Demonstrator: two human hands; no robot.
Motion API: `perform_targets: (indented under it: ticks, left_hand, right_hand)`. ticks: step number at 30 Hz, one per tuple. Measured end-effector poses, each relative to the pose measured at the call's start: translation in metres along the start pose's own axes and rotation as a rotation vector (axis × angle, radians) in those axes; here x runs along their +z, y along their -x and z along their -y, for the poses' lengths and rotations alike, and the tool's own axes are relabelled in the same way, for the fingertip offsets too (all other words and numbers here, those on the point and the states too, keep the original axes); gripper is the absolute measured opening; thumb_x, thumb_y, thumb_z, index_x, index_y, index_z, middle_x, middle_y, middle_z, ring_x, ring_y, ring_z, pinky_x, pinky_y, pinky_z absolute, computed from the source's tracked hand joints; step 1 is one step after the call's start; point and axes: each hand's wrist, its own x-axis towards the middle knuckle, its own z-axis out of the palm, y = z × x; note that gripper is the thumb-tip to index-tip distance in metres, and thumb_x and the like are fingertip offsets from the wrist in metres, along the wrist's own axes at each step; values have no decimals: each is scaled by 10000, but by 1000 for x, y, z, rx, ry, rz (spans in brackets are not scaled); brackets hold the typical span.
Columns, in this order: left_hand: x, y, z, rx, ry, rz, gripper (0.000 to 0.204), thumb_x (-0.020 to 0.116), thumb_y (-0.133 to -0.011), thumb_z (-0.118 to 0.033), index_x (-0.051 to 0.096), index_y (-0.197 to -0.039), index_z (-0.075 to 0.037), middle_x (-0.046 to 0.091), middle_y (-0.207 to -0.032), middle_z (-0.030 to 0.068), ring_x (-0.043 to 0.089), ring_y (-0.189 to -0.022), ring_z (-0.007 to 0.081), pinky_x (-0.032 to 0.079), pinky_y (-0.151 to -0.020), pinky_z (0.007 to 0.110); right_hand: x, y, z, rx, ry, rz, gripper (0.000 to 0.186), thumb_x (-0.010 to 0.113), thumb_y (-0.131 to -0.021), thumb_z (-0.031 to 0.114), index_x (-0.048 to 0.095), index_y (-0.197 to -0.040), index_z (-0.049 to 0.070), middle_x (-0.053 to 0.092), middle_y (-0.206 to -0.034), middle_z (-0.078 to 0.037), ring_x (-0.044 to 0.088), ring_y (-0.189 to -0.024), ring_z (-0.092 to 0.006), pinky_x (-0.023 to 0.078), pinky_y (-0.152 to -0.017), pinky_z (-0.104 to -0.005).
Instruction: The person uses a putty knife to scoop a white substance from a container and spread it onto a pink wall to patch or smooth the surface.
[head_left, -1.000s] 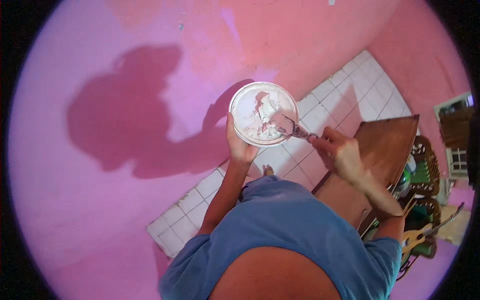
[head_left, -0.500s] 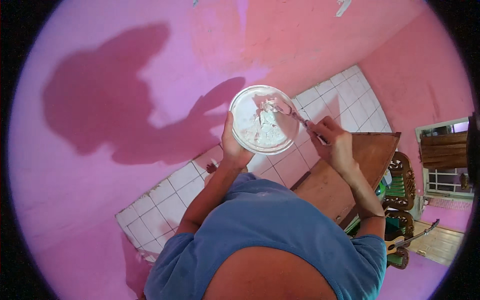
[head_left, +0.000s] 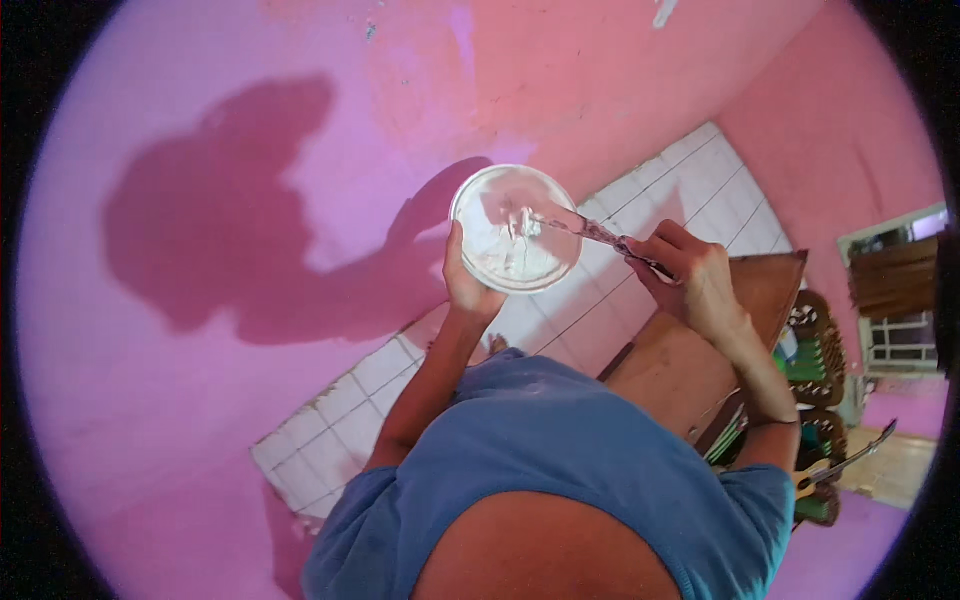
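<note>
My left hand (head_left: 470,284) is closed on the lower left side of a round white tub (head_left: 530,289), with the thumb up along its rim. White paste (head_left: 522,222) lies in a lump and smears inside the tub. My right hand (head_left: 703,277) grips the handle of a putty knife (head_left: 597,233) whose surface is streaked with white. The knife's blade reaches over the tub's right rim, with its tip by the lump of paste. Whether the blade touches the paste I cannot tell.
A pink wall (head_left: 560,90) rises ahead, with my shadow on its left part. White floor tiles (head_left: 330,425) run along its foot. At my right stands a brown wooden piece of furniture (head_left: 670,365). Beyond it are carved chairs (head_left: 815,350) and a guitar (head_left: 812,478).
My right hand has moved to the right, drawing the putty knife partly back from the tub's middle. The tub has shifted slightly left and up in view.
</note>
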Motion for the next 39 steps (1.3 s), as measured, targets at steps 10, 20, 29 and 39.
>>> perform_targets:
  ticks: [10, 20, 29, 39]
  left_hand:
    - [10, -22, 29, -40, 151, 15, 592, 333, -976, -471, 389, -1376, -37, 471, -1357, 157, 463, -1231, 306, 338, -1069, 479]
    - [56, -13, 42, -89, 105, 145, 606, 326, -979, -439, 305, -1419, -22, 395, -1409, 197, 405, -1277, 349, 305, -1082, 502]
    - [29, -14, 37, -113, 14, 51, 633, 320, -978, -480, 329, -1403, -10, 398, -1408, 208, 430, -1264, 352, 335, -1075, 490]
    - [104, -17, -2, -71, -90, 261, 709, 353, -939, -590, 336, -1413, -62, 435, -1396, 131, 442, -1259, 304, 351, -1064, 480]
  right_hand:
    - [2, 11, -15, -138, 282, 193, 198, 591, -767, 83, 604, -964, 88, 489, -740, -80, 588, -609, -257, 505, -522, -363]
    - [-105, -54, -85, 244, -95, 338, 157, 733, -766, 204, 703, -821, 60, 655, -660, -101, 630, -580, -227, 491, -561, -343]
    - [-26, -22, -172, 472, -684, 716, 197, 729, -825, 207, 694, -807, 13, 617, -617, -7, 524, -498, -49, 401, -426, -207]
    - [-18, -1, -92, 481, -950, 313, 184, 692, -864, 241, 692, -845, 58, 581, -610, 16, 468, -509, -40, 341, -422, -211]
